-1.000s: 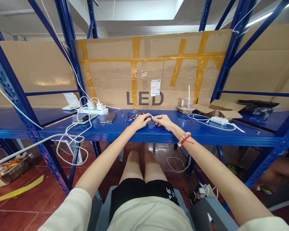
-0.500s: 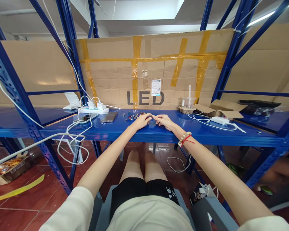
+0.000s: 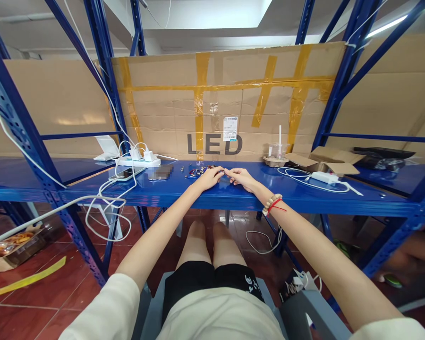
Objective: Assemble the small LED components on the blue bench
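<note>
Over the blue tabletop (image 3: 184,193), my left hand (image 3: 212,177) and my right hand (image 3: 241,178) meet at the fingertips. Both have their fingers curled in a pinch, and whatever lies between them is too small to make out. Just beyond and left of my left hand is a small pile of shiny, colourful little pieces (image 3: 195,173), partly hidden by that hand. A few loose bits (image 3: 182,169) lie left of the pile. My right wrist wears a beaded bracelet (image 3: 272,204) and a red string.
Left on the table are a white power strip (image 3: 141,162), a phone (image 3: 124,174) and tangled white cables (image 3: 108,193). To the right are a plastic cup with a straw (image 3: 278,150), an open cardboard box (image 3: 326,161) and a white adapter (image 3: 324,177). Blue rack posts (image 3: 106,75) flank the table.
</note>
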{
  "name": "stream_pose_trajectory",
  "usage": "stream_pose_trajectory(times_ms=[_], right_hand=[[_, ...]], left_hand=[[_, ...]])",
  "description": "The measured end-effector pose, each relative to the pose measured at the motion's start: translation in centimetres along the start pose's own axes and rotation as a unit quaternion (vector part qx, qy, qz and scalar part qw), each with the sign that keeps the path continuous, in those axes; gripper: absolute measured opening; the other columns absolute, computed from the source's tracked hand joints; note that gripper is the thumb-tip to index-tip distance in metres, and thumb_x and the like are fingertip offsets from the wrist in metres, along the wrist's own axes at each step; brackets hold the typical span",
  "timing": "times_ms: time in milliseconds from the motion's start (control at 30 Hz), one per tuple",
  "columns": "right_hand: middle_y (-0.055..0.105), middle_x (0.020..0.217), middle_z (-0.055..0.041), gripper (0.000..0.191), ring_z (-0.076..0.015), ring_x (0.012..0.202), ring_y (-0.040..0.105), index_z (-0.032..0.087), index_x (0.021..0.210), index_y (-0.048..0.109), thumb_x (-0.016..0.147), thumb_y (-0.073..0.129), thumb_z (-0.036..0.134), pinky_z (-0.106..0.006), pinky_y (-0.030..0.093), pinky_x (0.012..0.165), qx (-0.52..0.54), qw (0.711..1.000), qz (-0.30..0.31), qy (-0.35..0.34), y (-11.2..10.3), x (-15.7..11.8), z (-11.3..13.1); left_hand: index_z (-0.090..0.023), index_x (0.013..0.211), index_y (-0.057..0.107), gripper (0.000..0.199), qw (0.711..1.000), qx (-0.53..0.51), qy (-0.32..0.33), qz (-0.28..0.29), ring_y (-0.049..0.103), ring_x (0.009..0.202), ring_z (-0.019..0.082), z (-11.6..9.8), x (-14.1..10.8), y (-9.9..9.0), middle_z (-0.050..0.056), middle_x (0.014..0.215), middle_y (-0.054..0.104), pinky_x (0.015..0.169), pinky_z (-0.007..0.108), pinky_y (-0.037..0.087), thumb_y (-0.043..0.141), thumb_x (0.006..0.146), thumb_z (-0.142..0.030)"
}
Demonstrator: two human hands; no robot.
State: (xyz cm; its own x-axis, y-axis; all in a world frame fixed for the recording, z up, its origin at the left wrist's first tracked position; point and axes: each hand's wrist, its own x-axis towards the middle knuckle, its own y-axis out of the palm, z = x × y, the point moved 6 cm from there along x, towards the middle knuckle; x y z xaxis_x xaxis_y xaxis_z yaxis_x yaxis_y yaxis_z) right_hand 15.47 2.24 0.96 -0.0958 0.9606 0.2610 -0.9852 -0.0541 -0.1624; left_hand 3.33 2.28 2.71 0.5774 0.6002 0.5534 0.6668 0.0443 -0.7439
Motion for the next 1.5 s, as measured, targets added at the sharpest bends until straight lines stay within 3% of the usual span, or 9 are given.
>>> stream_pose_trajectory(times_ms=[667,933,1200,1500], right_hand=[[0.056,0.064,0.0011,0.041,-0.0035,0.047,0.046,0.014,0.068,0.061,0.052,0.073,0.050,-0.014,0.034,0.038,0.009,1.000,0.014,-0.009,0.0,0.3,-0.2],[0.062,0.074,-0.0009,0.037,-0.0037,0.049,0.047,0.017,0.086,0.064,0.057,0.075,0.037,-0.014,0.037,0.038,0.025,0.999,-0.007,-0.034,-0.3,0.1,0.0],[0.060,0.069,-0.0006,0.040,-0.0041,0.049,0.046,0.014,0.078,0.065,0.051,0.075,0.042,-0.014,0.036,0.038,0.013,0.997,0.003,-0.072,-0.2,0.2,0.1],[0.058,0.065,0.0001,0.039,-0.0042,0.047,0.046,0.014,0.070,0.061,0.049,0.075,0.044,-0.015,0.034,0.037,-0.004,0.995,0.035,-0.090,0.2,0.0,0.3]], left_hand=[[-0.017,0.094,0.052,0.025,1.000,-0.008,-0.019,-0.008,0.052,0.060,0.012,-0.1,-0.1,-0.2,-0.002,0.057,0.051,0.066,0.023,0.041,0.032,0.086,-0.029],[-0.018,0.085,0.051,0.024,1.000,-0.012,-0.027,-0.003,0.052,0.060,0.012,0.3,0.0,0.0,-0.003,0.057,0.051,0.066,0.024,0.040,0.031,0.087,-0.030],[-0.016,0.078,0.053,0.024,1.000,-0.002,-0.028,0.000,0.050,0.062,0.012,0.2,0.0,-0.2,0.000,0.063,0.054,0.063,0.023,0.039,0.034,0.085,-0.028],[-0.015,0.064,0.049,0.022,1.000,-0.010,-0.004,0.018,0.047,0.054,0.010,-0.7,-0.5,-0.5,-0.002,0.055,0.051,0.061,0.022,0.038,0.039,0.081,-0.026]])
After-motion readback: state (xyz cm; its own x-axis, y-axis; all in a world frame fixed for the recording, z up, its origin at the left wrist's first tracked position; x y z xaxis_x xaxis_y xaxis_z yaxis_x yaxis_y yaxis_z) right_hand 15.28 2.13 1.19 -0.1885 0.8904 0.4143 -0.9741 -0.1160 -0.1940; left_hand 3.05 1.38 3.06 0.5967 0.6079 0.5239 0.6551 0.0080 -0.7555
